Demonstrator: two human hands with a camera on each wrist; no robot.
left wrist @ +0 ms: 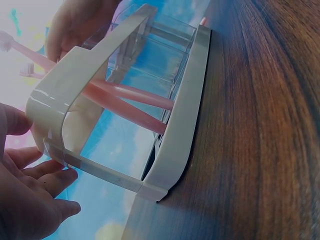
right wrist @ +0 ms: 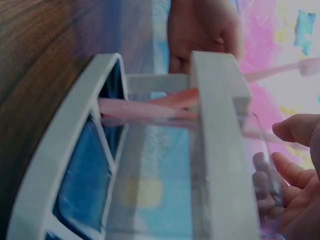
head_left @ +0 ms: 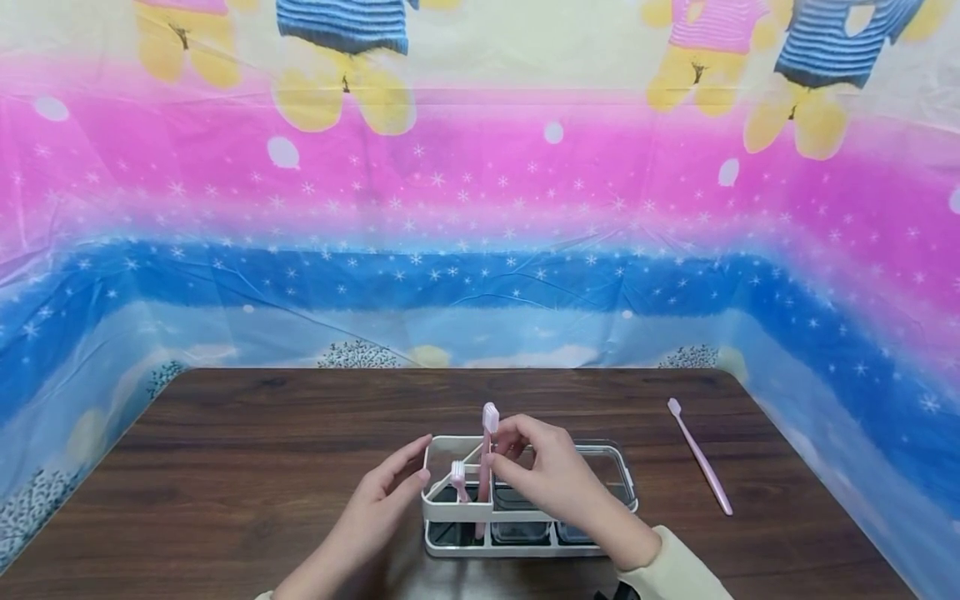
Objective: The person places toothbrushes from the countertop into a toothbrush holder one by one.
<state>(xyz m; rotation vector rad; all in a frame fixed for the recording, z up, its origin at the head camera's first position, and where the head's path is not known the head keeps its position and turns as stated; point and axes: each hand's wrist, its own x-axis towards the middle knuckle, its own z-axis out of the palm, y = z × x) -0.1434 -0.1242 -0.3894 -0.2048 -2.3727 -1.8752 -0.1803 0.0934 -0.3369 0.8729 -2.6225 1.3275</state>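
Note:
A white two-tier toothbrush rack [head_left: 521,515] with clear cups stands at the table's front middle. Two pink toothbrushes lean in its left slot, their handles crossing in both wrist views. One toothbrush [head_left: 491,419] rises higher, the other toothbrush [head_left: 459,477] sits lower to its left. My right hand [head_left: 551,467] is beside the taller one, thumb and fingertips right at its handle; in the right wrist view the thumb and fingers stand apart. My left hand [head_left: 382,492] is at the rack's left end, fingers loosely extended, fingertips at its upper rim in the left wrist view.
A third pink toothbrush [head_left: 701,458] lies on the dark wood table [head_left: 285,450] to the right of the rack. Behind and along both sides of the table hangs a printed curtain [head_left: 480,192] in pink and blue.

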